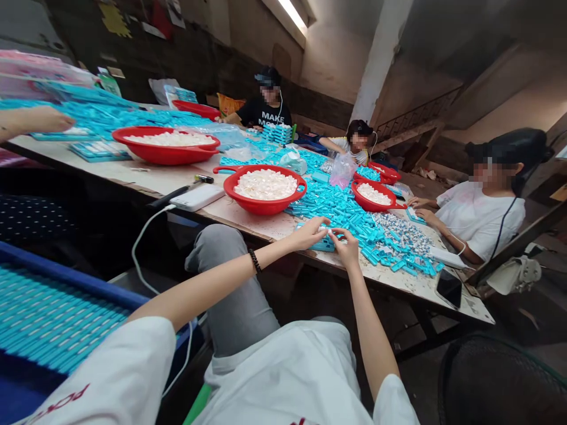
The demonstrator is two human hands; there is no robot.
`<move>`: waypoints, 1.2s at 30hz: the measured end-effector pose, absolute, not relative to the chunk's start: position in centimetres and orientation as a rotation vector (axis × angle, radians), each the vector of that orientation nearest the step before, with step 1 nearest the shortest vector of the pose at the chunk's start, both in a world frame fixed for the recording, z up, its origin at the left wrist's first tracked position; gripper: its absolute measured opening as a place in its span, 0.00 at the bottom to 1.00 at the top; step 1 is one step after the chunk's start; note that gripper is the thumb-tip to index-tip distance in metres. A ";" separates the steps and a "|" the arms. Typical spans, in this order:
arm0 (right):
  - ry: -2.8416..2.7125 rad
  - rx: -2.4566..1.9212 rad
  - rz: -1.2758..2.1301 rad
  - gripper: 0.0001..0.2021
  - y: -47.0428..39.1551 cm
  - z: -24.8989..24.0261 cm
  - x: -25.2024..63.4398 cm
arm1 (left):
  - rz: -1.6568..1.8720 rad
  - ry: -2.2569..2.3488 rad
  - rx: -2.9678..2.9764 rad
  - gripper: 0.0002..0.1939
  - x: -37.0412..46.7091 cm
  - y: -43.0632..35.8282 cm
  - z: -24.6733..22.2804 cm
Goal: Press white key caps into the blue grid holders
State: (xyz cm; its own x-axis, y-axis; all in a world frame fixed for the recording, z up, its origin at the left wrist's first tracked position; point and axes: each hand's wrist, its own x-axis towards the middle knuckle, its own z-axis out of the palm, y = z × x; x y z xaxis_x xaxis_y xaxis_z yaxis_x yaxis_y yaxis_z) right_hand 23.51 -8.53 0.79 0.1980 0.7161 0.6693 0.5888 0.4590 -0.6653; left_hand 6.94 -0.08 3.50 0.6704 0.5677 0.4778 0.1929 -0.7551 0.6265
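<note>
At the near edge of the table, my left hand (311, 232) reaches over a blue plastic block (325, 244), its fingers bent together. Tiny white pieces show at its fingertips, but what they grip is too small to make out. My right hand (346, 248) meets it from the right, thumb and finger pinched at a small white piece (330, 232). Fingers cover much of the block. Close by on the left stands a red bowl (266, 208) heaped with small white pieces. Loose blue plastic parts (341, 212) are piled just beyond my hands.
A white power bank (198, 197) with a cable lies left of the bowl. Another red bowl (166, 154) stands farther left, and a phone (449, 288) at right. Co-workers sit around the table; a co-worker's arm (35, 121) enters at left. A blue crate (66, 319) holds blue strips.
</note>
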 end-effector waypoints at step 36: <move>-1.820 -1.252 0.031 0.13 -7.1 -0.3 23.4 | 0.972 0.724 3.035 0.28 5.2 -2.8 -1.2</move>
